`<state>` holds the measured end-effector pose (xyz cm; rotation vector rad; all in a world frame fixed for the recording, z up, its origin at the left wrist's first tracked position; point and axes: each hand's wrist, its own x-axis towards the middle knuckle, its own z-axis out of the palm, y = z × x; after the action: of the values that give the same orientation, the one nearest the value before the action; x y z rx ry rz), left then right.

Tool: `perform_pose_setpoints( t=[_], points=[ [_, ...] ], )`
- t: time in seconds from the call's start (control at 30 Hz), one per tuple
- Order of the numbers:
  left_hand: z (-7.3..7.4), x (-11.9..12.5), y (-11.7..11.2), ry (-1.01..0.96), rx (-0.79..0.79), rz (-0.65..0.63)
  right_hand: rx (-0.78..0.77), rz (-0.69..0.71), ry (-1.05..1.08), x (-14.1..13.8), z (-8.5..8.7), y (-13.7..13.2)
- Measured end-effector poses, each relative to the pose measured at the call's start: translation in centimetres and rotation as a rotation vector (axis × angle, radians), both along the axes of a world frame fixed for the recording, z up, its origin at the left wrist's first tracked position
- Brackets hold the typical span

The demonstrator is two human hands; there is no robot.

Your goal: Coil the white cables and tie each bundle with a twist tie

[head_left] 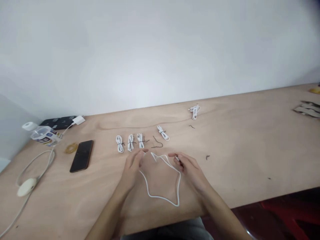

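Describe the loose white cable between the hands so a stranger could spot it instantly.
On the pale plywood table, find the row of coiled white cables tied with dark wire. Just in front of it, between the left hand and right hand, lies the cable: the only one spread in a wide open loop, not bundled.

**Fig. Single head-worn camera, looking forward and down.**
Set close above the near edge of the plywood table (pixel 237 160), it faces across the table toward the white wall (pixel 160 50) beyond.
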<state>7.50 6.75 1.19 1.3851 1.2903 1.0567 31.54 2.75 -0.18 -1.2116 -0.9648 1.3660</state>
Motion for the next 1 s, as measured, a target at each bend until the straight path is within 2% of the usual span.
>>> perform_pose_setpoints(
  t=[0.17,0.27,0.33,0.53,0.7,0.8,0.9,1.0],
  points=[
    [-1.0,-3.3,-1.7,-0.136,0.001,0.215,0.004,-0.132,0.169,1.2,-0.1,-0.2],
    [-1.1,-4.3,-2.9,-0.047,0.069,0.322,0.027,-0.152,0.253,1.9,0.1,-0.3],
    [-0.9,-4.7,-3.7,0.023,0.101,0.346,0.047,-0.141,0.277,2.1,0.1,-0.3],
    [-0.8,-4.5,-6.0,0.086,0.172,0.343,0.098,-0.161,0.26,1.5,0.3,-0.6],
    [-1.2,-3.7,-7.3,0.086,0.224,0.268,0.119,-0.071,0.174,0.8,-0.6,-1.7],
    [-1.9,-2.9,-8.0,0.116,0.284,0.217,0.115,0.022,0.127,0.1,-1.6,-2.6],
    [-2.5,-1.9,-8.6,0.147,0.323,0.189,0.111,0.053,0.047,-0.8,-2.4,-3.3],
    [-2.9,-0.9,-9.1,0.159,0.316,0.154,0.116,0.095,0.024,-1.7,-2.6,-3.7]
  ],
)
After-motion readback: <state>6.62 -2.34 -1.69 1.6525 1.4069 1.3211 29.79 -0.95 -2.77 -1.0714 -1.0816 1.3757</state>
